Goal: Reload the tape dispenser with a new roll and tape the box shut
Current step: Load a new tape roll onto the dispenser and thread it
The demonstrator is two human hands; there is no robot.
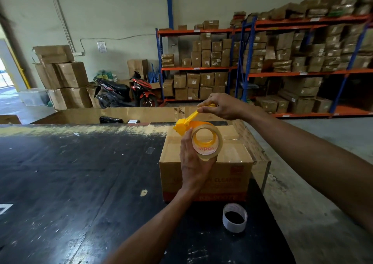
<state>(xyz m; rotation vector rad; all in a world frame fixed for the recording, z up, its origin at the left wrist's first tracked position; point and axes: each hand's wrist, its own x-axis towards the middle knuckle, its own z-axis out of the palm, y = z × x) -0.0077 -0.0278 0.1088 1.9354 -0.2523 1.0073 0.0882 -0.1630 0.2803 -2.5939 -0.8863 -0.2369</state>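
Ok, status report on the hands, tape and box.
Left hand grips new tape roll; right hand holds yellow dispenser. Box untaped. Empty core nearby, clear.

Black table (70, 183); box (205, 175); empty core (234, 217)

A red-and-black motorbike (125, 91) is parked by the far wall beside stacked cardboard cartons (62, 76). Blue-and-orange shelving (262, 71) at right holds many brown boxes. The black surface (70, 172) is scuffed.
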